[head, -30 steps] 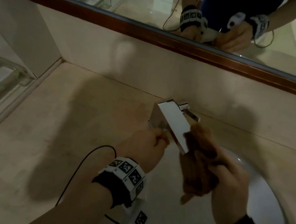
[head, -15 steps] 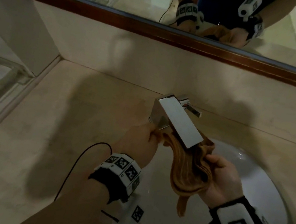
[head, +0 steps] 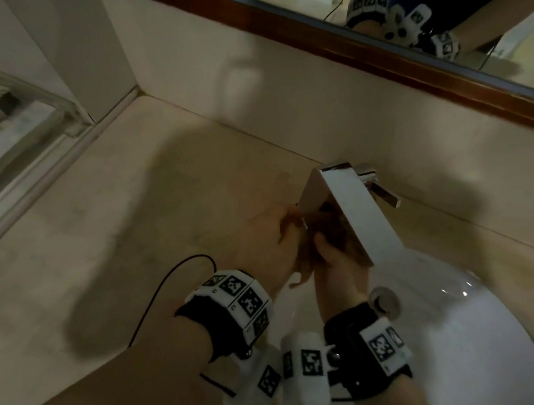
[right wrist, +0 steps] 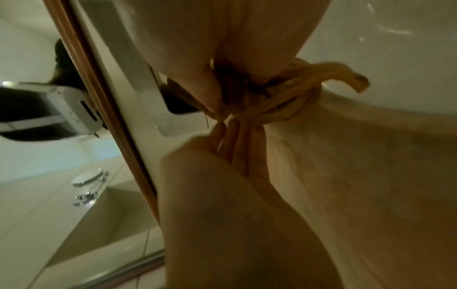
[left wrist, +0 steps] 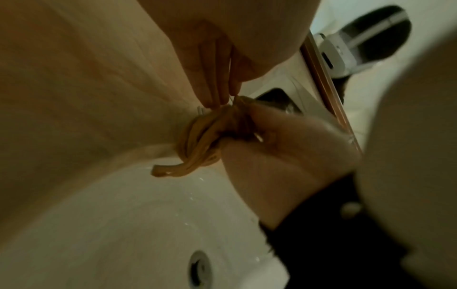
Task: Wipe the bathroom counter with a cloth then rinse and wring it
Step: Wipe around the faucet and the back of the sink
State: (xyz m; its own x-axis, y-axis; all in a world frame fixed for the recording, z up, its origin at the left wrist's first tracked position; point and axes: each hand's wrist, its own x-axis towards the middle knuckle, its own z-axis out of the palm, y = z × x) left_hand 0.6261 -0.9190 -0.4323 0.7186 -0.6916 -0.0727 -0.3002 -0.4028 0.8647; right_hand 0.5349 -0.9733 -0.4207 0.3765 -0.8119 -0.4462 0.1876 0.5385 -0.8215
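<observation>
Dim bathroom: beige tiled wall, wood-framed mirror, possibly a glass shelf at left.

Two hands, one cloth, one faucet, one sink.

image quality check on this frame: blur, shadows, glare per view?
Head view: dim, left edge smeared by motion blur, big arm shadows on the counter, glare on the faucet. Left wrist view: soft focus, only the cloth fairly legible, the sink blurred. Right wrist view: soft, strong wide-angle bending, mirror frame slanted.
</observation>
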